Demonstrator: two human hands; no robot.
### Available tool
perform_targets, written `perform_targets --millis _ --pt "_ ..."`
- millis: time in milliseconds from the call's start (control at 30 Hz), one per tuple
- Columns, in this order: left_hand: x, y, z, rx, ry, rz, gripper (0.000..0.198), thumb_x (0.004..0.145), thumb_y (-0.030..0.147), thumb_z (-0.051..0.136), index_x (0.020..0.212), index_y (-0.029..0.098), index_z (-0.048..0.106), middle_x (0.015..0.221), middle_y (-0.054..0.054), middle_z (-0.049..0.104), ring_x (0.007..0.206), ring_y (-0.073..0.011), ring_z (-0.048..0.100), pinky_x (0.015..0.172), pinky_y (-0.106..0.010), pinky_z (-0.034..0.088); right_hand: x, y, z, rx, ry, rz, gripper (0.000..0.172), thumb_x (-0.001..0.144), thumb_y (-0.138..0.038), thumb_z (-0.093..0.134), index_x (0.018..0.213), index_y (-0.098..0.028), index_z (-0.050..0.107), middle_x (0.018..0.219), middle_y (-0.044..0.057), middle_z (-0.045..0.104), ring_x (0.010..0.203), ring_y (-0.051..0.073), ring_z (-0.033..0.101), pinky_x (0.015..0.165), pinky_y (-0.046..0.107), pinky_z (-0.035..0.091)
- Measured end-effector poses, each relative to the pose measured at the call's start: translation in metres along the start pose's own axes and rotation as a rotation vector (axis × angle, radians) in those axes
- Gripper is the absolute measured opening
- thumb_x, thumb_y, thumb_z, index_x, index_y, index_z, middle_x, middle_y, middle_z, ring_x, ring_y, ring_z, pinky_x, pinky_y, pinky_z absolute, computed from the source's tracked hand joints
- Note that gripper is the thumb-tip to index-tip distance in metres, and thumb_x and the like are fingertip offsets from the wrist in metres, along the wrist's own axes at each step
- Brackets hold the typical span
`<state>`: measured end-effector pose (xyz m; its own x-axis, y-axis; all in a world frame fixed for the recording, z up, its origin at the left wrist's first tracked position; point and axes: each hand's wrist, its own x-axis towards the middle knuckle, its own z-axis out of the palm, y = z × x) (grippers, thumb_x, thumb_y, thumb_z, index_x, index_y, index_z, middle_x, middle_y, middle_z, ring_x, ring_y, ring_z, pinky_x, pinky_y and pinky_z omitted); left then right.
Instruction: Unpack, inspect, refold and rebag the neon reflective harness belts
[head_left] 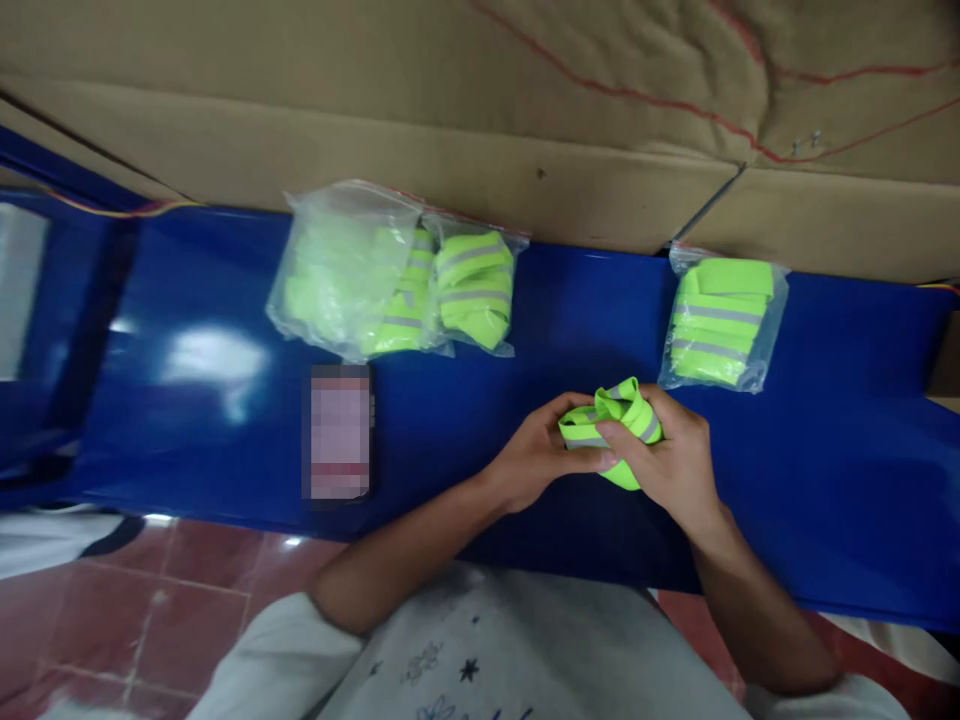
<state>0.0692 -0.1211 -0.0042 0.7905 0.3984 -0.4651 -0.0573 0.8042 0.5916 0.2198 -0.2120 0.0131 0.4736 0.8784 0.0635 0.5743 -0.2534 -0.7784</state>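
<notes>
Both my hands grip one neon yellow reflective strap (626, 470) with a grey stripe, folded into a small looped bundle just over the near part of the blue table. My left hand (536, 450) pinches it from the left, thumb across the front. From the right, my right hand (675, 450) is closed on it, its thumb pressing near the middle. Beyond my right hand lies a clear bag (724, 320) with a folded yellow strap inside. Farther left, another clear bag (476, 290) of yellow strap touches a larger clear bag (337, 270) with more yellow material.
A phone (340, 430) with a blurred screen lies on the blue table (202, 430) to my left. Brown cardboard (420, 160) with red lines borders the table's far edge. Red floor tiles (195, 580) show below the near edge. White fabric (52, 540) appears at far left.
</notes>
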Motion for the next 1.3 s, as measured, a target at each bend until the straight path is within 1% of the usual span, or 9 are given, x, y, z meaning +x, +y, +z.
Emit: perform_targets --millis 233,367,500,633,733,833,900,1067,1300 --pt "-0.001 -0.014 0.006 0.172 0.042 0.085 0.072 0.062 0.031 0.099 0.122 0.021 0.061 0.118 -0.007 0.067 0.104 -0.0222 0.068 0.096 -0.042 0.055 -0.002 0.004 0.001 -0.017 0.08 0.057 0.034 0.085 -0.054 0.074 0.091 -0.02 0.074 0.071 0.001 0.073 0.059 0.017 0.065 0.06 0.029 0.052" --pt "-0.02 0.024 0.003 0.702 0.031 0.384 0.074 0.086 0.044 0.081 0.148 0.026 0.046 0.139 -0.014 0.058 0.121 -0.0286 0.066 0.095 -0.044 0.06 -0.002 0.01 -0.008 0.057 0.13 0.17 0.037 0.083 -0.057 0.075 0.088 -0.021 0.075 0.07 0.002 0.072 0.058 0.018 0.063 0.055 0.028 0.051" --pt "-0.032 0.113 -0.023 1.549 0.696 0.867 0.063 0.092 0.051 0.072 0.145 0.022 0.053 0.149 -0.018 0.054 0.147 -0.038 0.045 0.123 -0.059 0.036 0.001 0.014 -0.018 0.073 0.239 0.249 0.041 0.078 -0.06 0.077 0.087 -0.02 0.076 0.071 0.003 0.073 0.063 0.02 0.065 0.058 0.03 0.053" --pt "-0.019 0.183 -0.07 1.731 1.035 0.409 0.11 0.079 0.069 0.077 0.164 0.018 0.028 0.169 -0.031 0.025 0.158 -0.0523 0.019 0.118 -0.083 0.017 0.001 0.016 -0.019 0.089 0.23 0.274 0.043 0.078 -0.062 0.077 0.089 -0.02 0.077 0.073 0.004 0.073 0.064 0.021 0.065 0.059 0.031 0.053" --pt "-0.011 0.202 -0.096 1.684 1.002 0.193 0.125 0.075 0.071 0.078 0.168 0.018 0.013 0.166 -0.034 0.029 0.153 -0.0545 0.031 0.113 -0.083 0.026 0.002 0.016 -0.016 0.097 0.222 0.282 0.043 0.077 -0.06 0.078 0.092 -0.019 0.078 0.076 0.004 0.075 0.068 0.022 0.069 0.063 0.032 0.055" --pt "-0.02 0.199 -0.097 1.738 0.971 0.278 0.116 0.079 0.061 0.079 0.167 0.019 0.015 0.159 -0.031 0.041 0.143 -0.0516 0.048 0.11 -0.074 0.04 0.005 0.02 -0.016 0.114 0.229 0.276 0.042 0.079 -0.059 0.077 0.091 -0.019 0.078 0.075 0.004 0.075 0.068 0.022 0.069 0.062 0.032 0.055" --pt "-0.035 0.186 -0.086 1.857 0.892 0.441 0.106 0.083 0.053 0.077 0.166 0.02 0.019 0.159 -0.028 0.044 0.144 -0.0485 0.048 0.113 -0.07 0.039 0.007 0.023 -0.02 0.146 0.232 0.265 0.04 0.083 -0.058 0.075 0.091 -0.019 0.078 0.076 0.005 0.075 0.068 0.022 0.069 0.061 0.032 0.055" --pt "-0.067 0.129 -0.051 2.118 0.221 0.768 0.087 0.093 0.042 0.069 0.166 0.028 0.023 0.161 -0.017 0.047 0.146 -0.0386 0.048 0.122 -0.057 0.036 0.008 0.025 -0.03 0.307 0.233 0.291 0.042 0.09 -0.059 0.069 0.093 -0.018 0.077 0.082 0.01 0.077 0.069 0.022 0.071 0.059 0.031 0.054" --pt "-0.054 0.072 -0.014 2.201 0.007 0.812 0.084 0.096 0.021 0.065 0.167 0.033 0.022 0.162 -0.02 0.046 0.149 -0.0391 0.046 0.123 -0.064 0.032 0.006 0.012 -0.023 0.287 0.081 0.251 0.047 0.087 -0.066 0.07 0.084 -0.019 0.072 0.071 0.001 0.07 0.063 0.017 0.064 0.056 0.027 0.049"
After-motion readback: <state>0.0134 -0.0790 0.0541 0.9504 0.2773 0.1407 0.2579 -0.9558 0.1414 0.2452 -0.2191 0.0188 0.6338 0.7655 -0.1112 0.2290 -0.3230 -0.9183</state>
